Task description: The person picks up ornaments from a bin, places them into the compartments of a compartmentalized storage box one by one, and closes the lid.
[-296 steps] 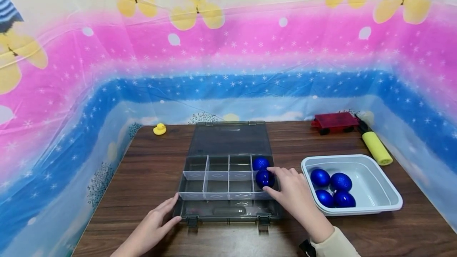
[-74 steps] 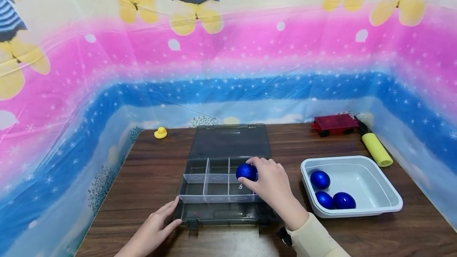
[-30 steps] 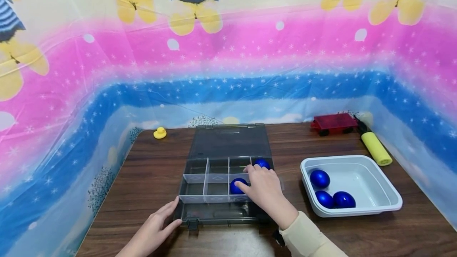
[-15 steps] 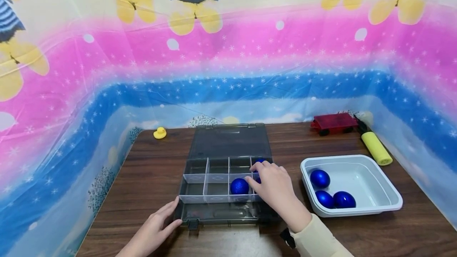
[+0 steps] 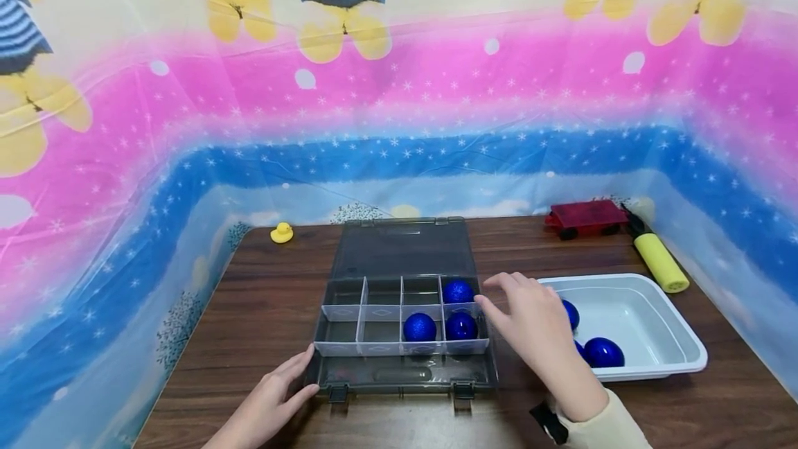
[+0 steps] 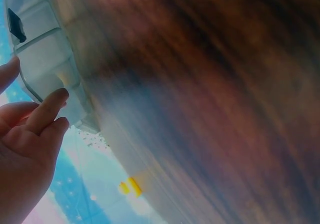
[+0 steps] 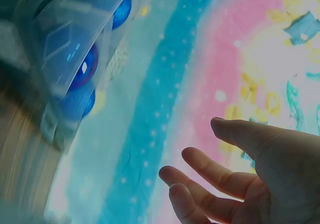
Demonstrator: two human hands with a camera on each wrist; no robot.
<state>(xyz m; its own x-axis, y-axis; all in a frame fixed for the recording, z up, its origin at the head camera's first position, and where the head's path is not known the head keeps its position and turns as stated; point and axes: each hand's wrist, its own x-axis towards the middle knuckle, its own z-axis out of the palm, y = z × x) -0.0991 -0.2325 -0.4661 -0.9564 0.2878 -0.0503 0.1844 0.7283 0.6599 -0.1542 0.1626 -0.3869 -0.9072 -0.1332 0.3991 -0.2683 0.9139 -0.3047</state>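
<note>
Right grip [image 5: 530, 316], spread, empty, partly hides tub [image 5: 651, 314]; relaxed left grip [image 5: 274, 391] touches box [image 5: 379, 330]; duck [image 5: 282, 233], cart [image 5: 587, 217] beyond.

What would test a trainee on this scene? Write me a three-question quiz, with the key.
1. How many blue baubles lie inside the compartment organizer?
2. True or false: the organizer's lid is closed.
3. Which grip touches the organizer, left or right?

Key
1. Three: two in the front row, one in the back row.
2. False; the lid is folded back.
3. The left grip, at the organizer's left edge.
</note>
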